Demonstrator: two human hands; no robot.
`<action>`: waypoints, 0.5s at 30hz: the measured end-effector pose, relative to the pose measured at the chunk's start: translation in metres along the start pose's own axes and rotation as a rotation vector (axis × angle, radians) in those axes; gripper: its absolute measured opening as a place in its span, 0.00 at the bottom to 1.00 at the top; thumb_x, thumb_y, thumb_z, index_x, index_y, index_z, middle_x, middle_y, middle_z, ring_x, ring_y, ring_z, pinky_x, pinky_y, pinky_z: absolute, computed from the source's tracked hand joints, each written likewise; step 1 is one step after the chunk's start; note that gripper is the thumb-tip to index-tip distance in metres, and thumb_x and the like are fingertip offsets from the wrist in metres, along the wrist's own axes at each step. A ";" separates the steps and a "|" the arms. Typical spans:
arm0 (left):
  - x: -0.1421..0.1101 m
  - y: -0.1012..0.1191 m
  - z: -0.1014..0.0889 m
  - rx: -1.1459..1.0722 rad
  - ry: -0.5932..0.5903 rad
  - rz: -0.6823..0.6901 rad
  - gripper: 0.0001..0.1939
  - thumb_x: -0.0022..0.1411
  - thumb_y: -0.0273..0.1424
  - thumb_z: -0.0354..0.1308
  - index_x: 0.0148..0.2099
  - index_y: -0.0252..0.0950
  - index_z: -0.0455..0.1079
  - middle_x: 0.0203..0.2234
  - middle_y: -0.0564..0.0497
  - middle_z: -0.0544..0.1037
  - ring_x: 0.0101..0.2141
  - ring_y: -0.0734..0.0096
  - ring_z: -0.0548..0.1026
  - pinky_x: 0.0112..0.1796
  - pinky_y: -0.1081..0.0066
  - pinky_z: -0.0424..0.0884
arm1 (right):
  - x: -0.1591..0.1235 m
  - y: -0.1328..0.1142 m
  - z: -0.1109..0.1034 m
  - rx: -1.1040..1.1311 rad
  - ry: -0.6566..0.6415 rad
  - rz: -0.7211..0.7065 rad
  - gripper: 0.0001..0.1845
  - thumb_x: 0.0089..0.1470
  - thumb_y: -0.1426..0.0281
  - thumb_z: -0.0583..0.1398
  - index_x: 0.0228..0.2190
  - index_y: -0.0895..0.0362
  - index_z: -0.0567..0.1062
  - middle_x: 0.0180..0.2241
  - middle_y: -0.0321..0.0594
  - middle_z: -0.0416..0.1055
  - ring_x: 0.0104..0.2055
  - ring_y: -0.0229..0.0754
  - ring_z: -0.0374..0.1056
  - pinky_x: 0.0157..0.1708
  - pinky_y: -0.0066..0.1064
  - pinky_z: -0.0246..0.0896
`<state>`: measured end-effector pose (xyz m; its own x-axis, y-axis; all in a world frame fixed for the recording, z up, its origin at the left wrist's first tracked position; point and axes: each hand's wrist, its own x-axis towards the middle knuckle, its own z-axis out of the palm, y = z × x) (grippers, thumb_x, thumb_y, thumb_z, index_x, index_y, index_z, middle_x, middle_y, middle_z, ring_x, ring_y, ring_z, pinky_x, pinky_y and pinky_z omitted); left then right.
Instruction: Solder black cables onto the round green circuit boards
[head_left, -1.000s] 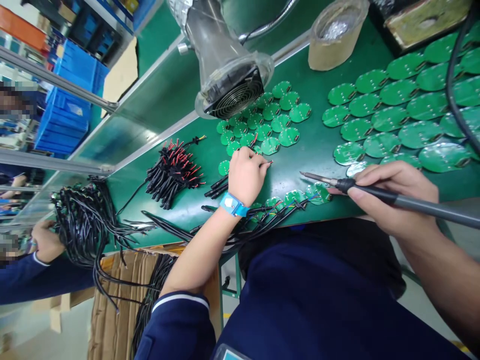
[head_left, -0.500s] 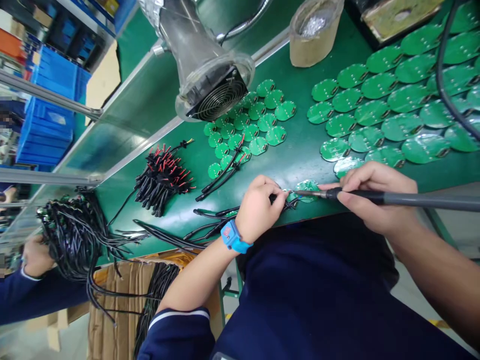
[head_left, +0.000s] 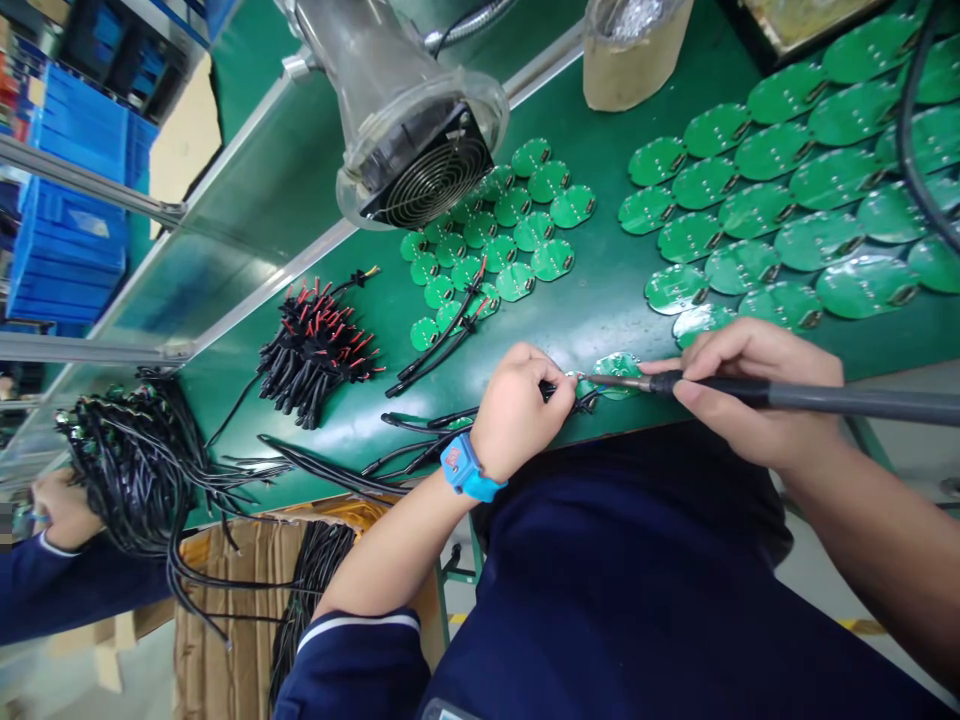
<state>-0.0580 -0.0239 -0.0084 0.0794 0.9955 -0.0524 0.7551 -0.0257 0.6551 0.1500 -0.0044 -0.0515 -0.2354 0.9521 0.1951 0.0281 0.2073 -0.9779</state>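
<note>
My right hand (head_left: 750,390) grips a soldering iron (head_left: 817,397), its tip pointing left at a small green circuit board beside my left fingers. My left hand (head_left: 523,397), with a blue band on the wrist, is closed in a pinch on a black cable (head_left: 551,390); its end at the board is mostly hidden by my fingers. Just under the iron's tip lies another round green circuit board (head_left: 618,368). Several black cables (head_left: 427,425) run out on the table to the left of my left hand.
Rows of round green boards (head_left: 757,208) cover the right, with smaller ones (head_left: 515,281) under a fan duct (head_left: 431,170). A bundle of red-tipped cables (head_left: 315,350) lies left. Another person's hand (head_left: 66,510) is by a black cable heap (head_left: 135,470). A cup (head_left: 634,60) stands behind.
The iron's tip has shifted slightly left, closer to my left fingertips. The view has moved a little; both hands keep their grips.
</note>
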 end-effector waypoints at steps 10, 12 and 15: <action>0.002 -0.001 0.000 0.017 -0.028 -0.019 0.08 0.55 0.25 0.58 0.24 0.34 0.67 0.25 0.51 0.69 0.29 0.74 0.69 0.34 0.72 0.67 | 0.002 -0.002 -0.002 0.059 0.092 0.001 0.07 0.43 0.75 0.63 0.25 0.56 0.68 0.24 0.35 0.65 0.26 0.37 0.63 0.23 0.31 0.58; 0.002 -0.001 0.000 0.020 -0.034 -0.021 0.08 0.55 0.25 0.58 0.23 0.34 0.67 0.25 0.51 0.69 0.29 0.74 0.69 0.34 0.71 0.67 | 0.004 -0.003 -0.003 0.049 0.098 -0.001 0.07 0.43 0.75 0.63 0.25 0.56 0.68 0.24 0.35 0.65 0.26 0.37 0.62 0.22 0.31 0.56; 0.001 -0.001 0.000 0.027 -0.038 -0.017 0.08 0.55 0.25 0.58 0.24 0.34 0.67 0.26 0.51 0.69 0.30 0.73 0.69 0.35 0.71 0.67 | 0.008 -0.004 -0.004 0.014 0.063 -0.006 0.06 0.43 0.74 0.62 0.24 0.56 0.68 0.23 0.35 0.64 0.25 0.37 0.61 0.22 0.30 0.54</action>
<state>-0.0587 -0.0225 -0.0088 0.0906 0.9916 -0.0919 0.7736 -0.0119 0.6336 0.1521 0.0028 -0.0456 -0.1743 0.9631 0.2049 0.0130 0.2104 -0.9775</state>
